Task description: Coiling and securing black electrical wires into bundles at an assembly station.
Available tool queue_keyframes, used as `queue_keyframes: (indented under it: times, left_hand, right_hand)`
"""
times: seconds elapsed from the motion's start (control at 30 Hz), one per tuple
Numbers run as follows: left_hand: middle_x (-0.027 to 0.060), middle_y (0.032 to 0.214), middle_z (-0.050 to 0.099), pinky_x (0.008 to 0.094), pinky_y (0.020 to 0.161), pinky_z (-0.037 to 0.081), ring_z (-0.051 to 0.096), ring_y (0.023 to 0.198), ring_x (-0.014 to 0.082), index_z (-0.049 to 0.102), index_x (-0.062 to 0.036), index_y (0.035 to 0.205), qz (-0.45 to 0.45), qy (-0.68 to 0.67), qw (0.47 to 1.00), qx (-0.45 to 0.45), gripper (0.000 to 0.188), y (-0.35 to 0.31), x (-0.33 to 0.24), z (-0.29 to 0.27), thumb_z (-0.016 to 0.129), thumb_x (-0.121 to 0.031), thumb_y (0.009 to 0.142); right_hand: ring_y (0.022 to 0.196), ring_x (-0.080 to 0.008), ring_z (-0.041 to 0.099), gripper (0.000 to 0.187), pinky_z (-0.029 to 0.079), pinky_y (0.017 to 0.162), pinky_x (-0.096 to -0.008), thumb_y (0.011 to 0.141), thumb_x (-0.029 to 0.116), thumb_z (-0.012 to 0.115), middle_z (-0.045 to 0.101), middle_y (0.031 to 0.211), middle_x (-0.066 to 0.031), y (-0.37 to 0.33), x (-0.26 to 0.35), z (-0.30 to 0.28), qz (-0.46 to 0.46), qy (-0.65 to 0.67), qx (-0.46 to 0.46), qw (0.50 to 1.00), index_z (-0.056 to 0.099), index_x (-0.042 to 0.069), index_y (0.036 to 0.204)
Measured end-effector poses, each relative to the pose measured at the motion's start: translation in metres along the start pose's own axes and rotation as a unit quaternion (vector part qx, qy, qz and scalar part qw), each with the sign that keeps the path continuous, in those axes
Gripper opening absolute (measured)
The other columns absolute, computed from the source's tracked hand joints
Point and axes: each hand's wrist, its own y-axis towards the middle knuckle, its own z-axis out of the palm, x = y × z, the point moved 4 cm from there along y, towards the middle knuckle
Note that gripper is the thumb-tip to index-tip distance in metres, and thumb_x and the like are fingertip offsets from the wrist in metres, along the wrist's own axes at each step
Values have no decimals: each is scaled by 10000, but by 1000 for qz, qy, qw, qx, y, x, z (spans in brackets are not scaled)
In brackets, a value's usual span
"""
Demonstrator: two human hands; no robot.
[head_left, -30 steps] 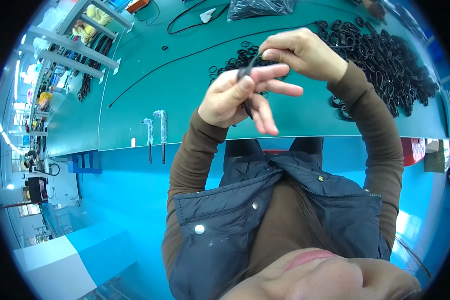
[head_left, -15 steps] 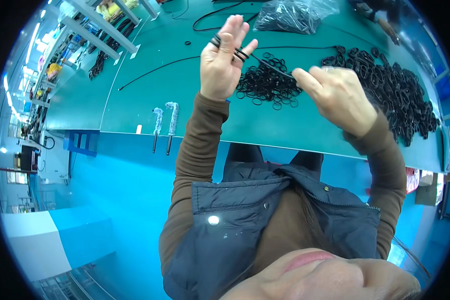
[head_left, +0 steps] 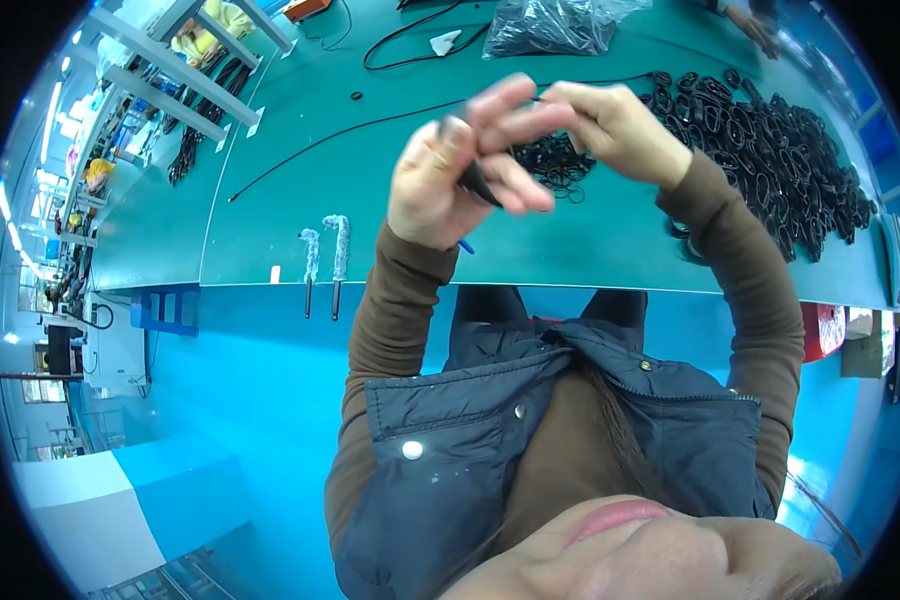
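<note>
My left hand [head_left: 450,185] is raised above the green table, its fingers bent and partly smeared by motion. A black cable [head_left: 479,184] is looped around those fingers. Close beside it, my right hand [head_left: 620,128] is closed in a pinch on the cable, near the left fingertips; the exact pinch point is partly hidden. Behind and below the hands lies a heap of small black rings [head_left: 560,168], partly covered by them. Farther right is a large pile of coiled black cables [head_left: 795,165].
A thin black cable [head_left: 315,138] stretches across the green table [head_left: 270,220]. Two wrapped rod-like tools [head_left: 338,250] overhang the near edge. A clear bag of dark items [head_left: 550,28] lies at the back. Another person's hand [head_left: 753,30] is at the far right.
My right hand has moved left and up to meet my left hand. The left hand has lowered slightly and its fingers have turned to the right. The cable stretch between the hands has shortened.
</note>
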Motion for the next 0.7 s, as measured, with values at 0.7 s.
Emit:
queue_keyframes:
  times: [0.7]
  left_hand:
    - [237, 1352, 475, 429, 1010, 446, 444, 1284, 360, 446, 50, 1338, 130, 375, 854, -338, 438, -21, -17, -49, 529, -167, 967]
  right_hand:
    - [518, -253, 563, 113, 450, 471, -335, 858, 150, 583, 593, 695, -72, -85, -1, -7, 13, -303, 108, 947, 538, 100, 950]
